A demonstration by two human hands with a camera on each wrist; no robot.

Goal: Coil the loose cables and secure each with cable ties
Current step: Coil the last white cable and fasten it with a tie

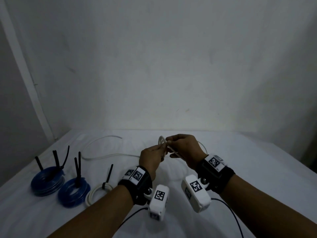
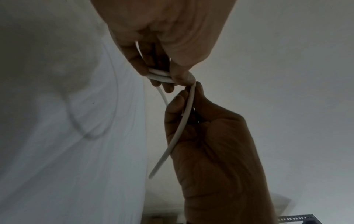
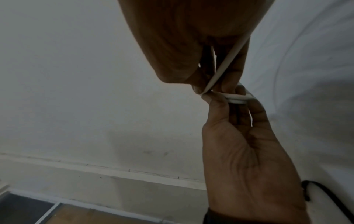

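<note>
Three coils point(image 1: 60, 182) sit tied at the bed's point(image 1: 240, 152) left edge, while left hand point(image 1: 151, 158) pinches the white cable's point(image 1: 96, 152) first loops mid-bed, right hand point(image 1: 183, 150) grips the next stretch; coiling unfinished, untied.

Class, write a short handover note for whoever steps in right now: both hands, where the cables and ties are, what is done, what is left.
Left hand: pinches the small started coil of the white cable.
Right hand: grips the cable's free end, feeding the next loop.
The cable's loose length trails across the white table.
Done: two blue coils and one white coil, each with black ties.
Left: finish coiling and tie it; no spare tie visible.
</note>
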